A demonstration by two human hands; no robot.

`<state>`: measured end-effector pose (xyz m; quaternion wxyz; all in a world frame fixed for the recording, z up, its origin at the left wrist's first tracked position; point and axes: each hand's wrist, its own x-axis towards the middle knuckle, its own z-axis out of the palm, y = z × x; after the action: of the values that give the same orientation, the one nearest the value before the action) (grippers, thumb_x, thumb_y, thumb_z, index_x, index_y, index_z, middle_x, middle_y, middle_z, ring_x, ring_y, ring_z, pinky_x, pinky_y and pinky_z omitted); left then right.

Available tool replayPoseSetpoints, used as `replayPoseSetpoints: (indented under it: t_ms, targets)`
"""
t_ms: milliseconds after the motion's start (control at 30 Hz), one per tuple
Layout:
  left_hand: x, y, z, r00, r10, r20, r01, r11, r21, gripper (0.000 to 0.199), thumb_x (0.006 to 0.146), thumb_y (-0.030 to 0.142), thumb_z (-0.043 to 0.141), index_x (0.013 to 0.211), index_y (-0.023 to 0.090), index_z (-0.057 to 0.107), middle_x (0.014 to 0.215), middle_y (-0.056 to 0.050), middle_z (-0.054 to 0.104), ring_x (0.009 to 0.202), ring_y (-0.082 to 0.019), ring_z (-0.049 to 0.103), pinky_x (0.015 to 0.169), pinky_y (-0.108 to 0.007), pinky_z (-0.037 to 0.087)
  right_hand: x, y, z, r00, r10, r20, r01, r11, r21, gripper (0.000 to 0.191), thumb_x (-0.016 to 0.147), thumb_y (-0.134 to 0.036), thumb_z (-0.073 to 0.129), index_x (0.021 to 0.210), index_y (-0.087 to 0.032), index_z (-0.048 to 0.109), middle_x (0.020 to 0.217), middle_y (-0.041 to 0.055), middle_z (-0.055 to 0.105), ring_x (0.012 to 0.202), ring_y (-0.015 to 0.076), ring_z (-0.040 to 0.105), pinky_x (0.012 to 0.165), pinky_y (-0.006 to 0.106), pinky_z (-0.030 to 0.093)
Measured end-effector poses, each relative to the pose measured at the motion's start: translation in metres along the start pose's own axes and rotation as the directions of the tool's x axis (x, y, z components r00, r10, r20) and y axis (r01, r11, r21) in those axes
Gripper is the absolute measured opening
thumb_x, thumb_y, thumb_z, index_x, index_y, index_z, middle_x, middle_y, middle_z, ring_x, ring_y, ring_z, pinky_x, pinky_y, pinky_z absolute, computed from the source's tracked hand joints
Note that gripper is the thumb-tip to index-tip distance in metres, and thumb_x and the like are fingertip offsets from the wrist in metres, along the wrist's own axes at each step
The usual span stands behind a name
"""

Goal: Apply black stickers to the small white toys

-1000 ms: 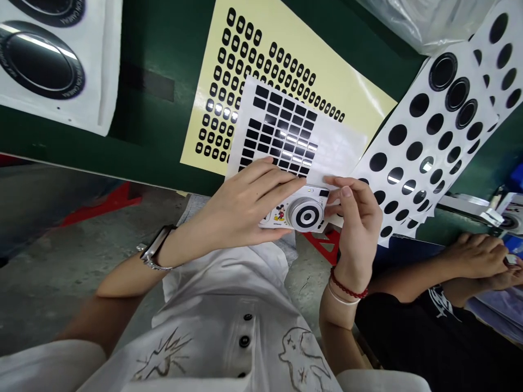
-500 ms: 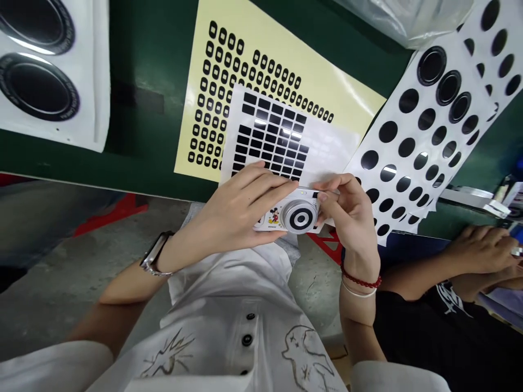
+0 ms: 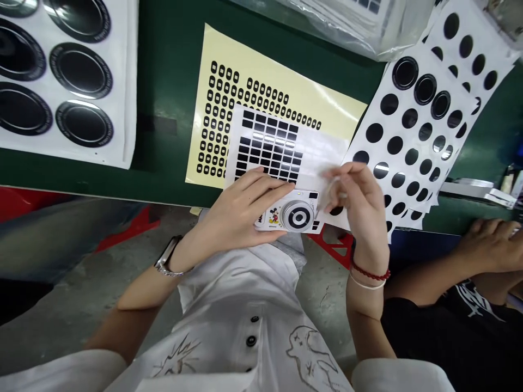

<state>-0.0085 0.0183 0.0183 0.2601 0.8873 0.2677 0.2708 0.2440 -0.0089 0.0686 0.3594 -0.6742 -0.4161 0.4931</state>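
Observation:
A small white digital camera (image 3: 299,211) with a silver lens ring and a cartoon mouse print faces up at the table's front edge. My left hand (image 3: 241,212) is closed around its left end, fingers along the top and thumb underneath. Just right of the camera, my right hand (image 3: 362,201) is raised with its fingers bent and apart, touching nothing that I can see. A dark rectangle shows at the camera's upper right corner. Behind the camera lies a white sheet of black rectangular stickers (image 3: 322,147), on top of a yellow sheet of small black stickers (image 3: 261,54).
Sheets of black round stickers (image 3: 408,139) lie on the right of the green table (image 3: 163,65). Larger round stickers (image 3: 81,71) are at left. A clear plastic bag (image 3: 351,32) sits at the back. At the right edge rests another person's hand (image 3: 490,245).
My right hand has let go of the camera's right end and moved a little to the right. The camera's upper right corner is now uncovered. The head view has shifted.

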Motion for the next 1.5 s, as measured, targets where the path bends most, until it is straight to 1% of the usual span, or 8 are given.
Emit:
replayPoseSetpoints:
  t_ms: [100, 200, 400, 733, 933, 1133, 1267, 1500]
  targets:
    - [0.0, 0.0, 0.002, 1.0, -0.006, -0.028, 0.006, 1.0, -0.017, 0.063, 0.097, 0.043, 0.075, 0.147, 0.012, 0.052, 0.126, -0.014, 0.071, 0.115, -0.03, 0.065, 0.115, -0.054, 0.055, 0.024, -0.008, -0.001, 0.951, -0.282, -0.123, 0.219, 0.902, -0.373, 0.01, 0.103, -0.028, 0.059, 0.101, -0.026, 0.068, 0.109, 0.0053, 0.071, 0.062, 0.0126, 0.052, 0.056, 0.031, 0.052]
    - [0.0, 0.001, 0.002, 0.999, -0.018, -0.044, 0.017, 0.999, -0.027, 0.062, 0.096, 0.043, 0.077, 0.145, 0.012, 0.054, 0.124, -0.013, 0.071, 0.113, -0.029, 0.066, 0.112, -0.052, 0.056, 0.054, -0.014, 0.008, 0.902, -0.431, -0.017, 0.343, 0.74, -0.579, 0.008, 0.098, -0.024, 0.064, 0.103, -0.024, 0.07, 0.112, 0.0066, 0.07, 0.068, 0.0153, 0.055, 0.071, 0.038, 0.055]
    - [0.0, 0.002, 0.002, 0.999, -0.026, -0.044, 0.025, 0.999, -0.022, 0.063, 0.094, 0.044, 0.077, 0.144, 0.012, 0.055, 0.126, -0.013, 0.071, 0.115, -0.03, 0.066, 0.114, -0.052, 0.055, 0.084, -0.022, 0.021, 0.909, -0.412, 0.054, 0.342, 0.666, -0.663, 0.011, 0.1, -0.019, 0.064, 0.091, -0.024, 0.066, 0.108, 0.0093, 0.068, 0.084, 0.0213, 0.062, 0.091, 0.046, 0.054]
    - [0.001, -0.001, 0.005, 0.998, 0.006, -0.07, -0.008, 0.999, -0.034, 0.061, 0.096, 0.042, 0.076, 0.142, 0.008, 0.056, 0.124, -0.016, 0.071, 0.112, -0.03, 0.067, 0.111, -0.053, 0.057, 0.094, -0.025, 0.008, 0.916, -0.329, 0.228, 0.382, 0.552, -0.741, 0.007, 0.105, -0.024, 0.057, 0.099, -0.025, 0.056, 0.109, 0.0081, 0.062, 0.103, 0.0278, 0.065, 0.095, 0.049, 0.056]
    - [0.0, 0.001, 0.005, 0.997, -0.023, -0.074, 0.022, 1.0, -0.013, 0.062, 0.093, 0.042, 0.077, 0.142, 0.01, 0.056, 0.125, -0.014, 0.072, 0.113, -0.031, 0.066, 0.111, -0.053, 0.057, 0.061, -0.019, 0.013, 0.931, -0.36, 0.06, 0.296, 0.65, -0.699, 0.008, 0.107, -0.028, 0.051, 0.099, -0.025, 0.053, 0.107, 0.0078, 0.058, 0.096, 0.024, 0.063, 0.087, 0.044, 0.056]
    - [0.0, 0.001, 0.005, 0.996, -0.026, -0.084, 0.023, 0.999, -0.042, 0.063, 0.094, 0.043, 0.076, 0.145, 0.012, 0.054, 0.127, -0.014, 0.072, 0.118, -0.032, 0.065, 0.111, -0.052, 0.057, -0.001, -0.028, 0.013, 0.969, -0.215, 0.121, 0.246, 0.872, -0.423, 0.018, 0.106, -0.035, 0.061, 0.091, -0.026, 0.061, 0.148, 0.009, 0.054, 0.145, 0.031, 0.051, 0.119, 0.056, 0.044]
    - [0.0, 0.001, 0.006, 0.997, -0.039, -0.072, 0.035, 0.998, -0.048, 0.063, 0.094, 0.041, 0.076, 0.147, 0.015, 0.053, 0.129, -0.014, 0.072, 0.12, -0.033, 0.065, 0.109, -0.054, 0.058, -0.018, -0.027, 0.02, 0.979, -0.096, 0.18, 0.171, 0.869, -0.465, 0.019, 0.103, -0.039, 0.065, 0.088, -0.026, 0.066, 0.166, 0.0042, 0.044, 0.15, 0.0339, 0.046, 0.125, 0.063, 0.038]
    - [-0.001, 0.003, 0.005, 0.997, -0.047, -0.054, 0.045, 0.998, -0.035, 0.062, 0.096, 0.042, 0.074, 0.147, 0.014, 0.053, 0.13, -0.014, 0.071, 0.123, -0.033, 0.064, 0.111, -0.054, 0.057, -0.016, -0.02, 0.034, 0.985, -0.152, 0.079, 0.171, 0.832, -0.528, 0.019, 0.101, -0.037, 0.066, 0.086, -0.025, 0.067, 0.164, 0.0074, 0.047, 0.153, 0.0373, 0.042, 0.124, 0.068, 0.035]
